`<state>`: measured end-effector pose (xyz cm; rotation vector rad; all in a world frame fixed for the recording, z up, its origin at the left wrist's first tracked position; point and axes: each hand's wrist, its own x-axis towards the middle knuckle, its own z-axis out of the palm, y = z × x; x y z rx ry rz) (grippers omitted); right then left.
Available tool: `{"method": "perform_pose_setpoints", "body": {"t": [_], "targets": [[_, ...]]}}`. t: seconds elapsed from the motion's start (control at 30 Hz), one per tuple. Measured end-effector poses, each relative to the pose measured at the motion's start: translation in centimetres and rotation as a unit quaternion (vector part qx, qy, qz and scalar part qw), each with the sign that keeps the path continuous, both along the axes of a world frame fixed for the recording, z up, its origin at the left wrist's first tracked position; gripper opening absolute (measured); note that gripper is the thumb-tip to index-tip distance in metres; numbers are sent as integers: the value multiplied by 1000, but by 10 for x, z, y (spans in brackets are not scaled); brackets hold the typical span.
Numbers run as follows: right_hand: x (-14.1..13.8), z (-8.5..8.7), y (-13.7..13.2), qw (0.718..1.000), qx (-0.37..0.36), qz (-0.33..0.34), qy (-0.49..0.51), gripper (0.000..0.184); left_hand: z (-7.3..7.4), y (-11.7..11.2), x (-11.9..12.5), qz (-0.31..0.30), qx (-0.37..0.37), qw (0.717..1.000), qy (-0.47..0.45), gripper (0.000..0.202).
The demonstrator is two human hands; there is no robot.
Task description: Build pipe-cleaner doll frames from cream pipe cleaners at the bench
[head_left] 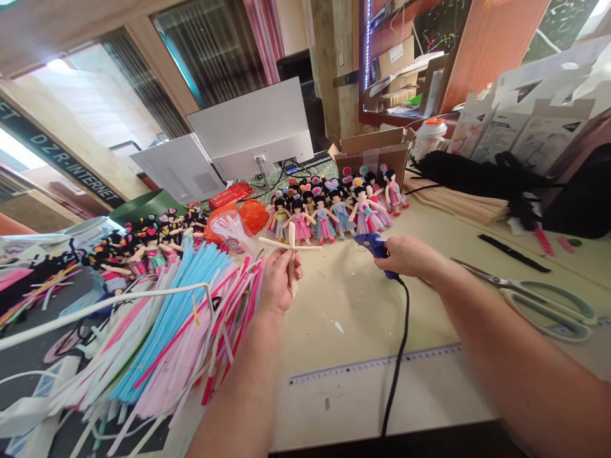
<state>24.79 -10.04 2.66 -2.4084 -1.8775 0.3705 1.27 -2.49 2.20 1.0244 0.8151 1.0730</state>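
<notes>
My left hand (pixel 280 277) is closed round a cream pipe-cleaner figure (pixel 292 242), a cross shape with two arms stretched sideways and legs hanging below my fingers. In my right hand (pixel 409 257) is a blue glue gun (pixel 370 244), its nozzle end pointing left and its black cord (pixel 401 343) trailing down to the table's front edge. The gun and the figure are apart. Behind both stand several finished dolls (pixel 322 213) with black hair and coloured skirts. Left of my left hand lies a pile of pipe cleaners (pixel 186 305), in blue, pink, white and red.
Scissors (pixel 534 299) lie to the right, under a black strip (pixel 513 253). A ruler tape (pixel 372 365) runs along the front. More dolls (pixel 147 245) lie at left. A cardboard box (pixel 372 149), a monitor (pixel 252 130) and black and cream pipe-cleaner bundles (pixel 470 194) stand or lie behind.
</notes>
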Motion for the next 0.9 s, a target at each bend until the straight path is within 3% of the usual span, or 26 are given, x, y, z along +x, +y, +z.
{"method": "perform_pose_setpoints", "body": {"t": [0.13, 0.3, 0.47, 0.57, 0.63, 0.77, 0.9], "targets": [[12, 2, -3, 1000, -15, 10, 3, 26, -2, 1, 0, 0, 13, 1000, 0, 26], [26, 20, -31, 987, 136, -13, 81, 30, -4, 0, 0, 8, 15, 1000, 16, 28], [-15, 32, -43, 915, 257, 114, 290, 30, -8, -7, 5, -9, 36, 998, 56, 26], [-50, 25, -29, 902, 347, 121, 227, 17, -8, -13, 9, -16, 68, 995, 77, 25], [-64, 17, -17, 909, 358, 120, 178, 15, -8, -17, 12, -24, 86, 993, 82, 25], [-69, 0, -1, 921, 349, 115, 128, 13, -7, -22, 18, -43, 92, 991, 85, 29], [-67, -10, 4, 908, 381, 132, 113, 17, -2, -22, 21, -61, 67, 992, 83, 30]]}}
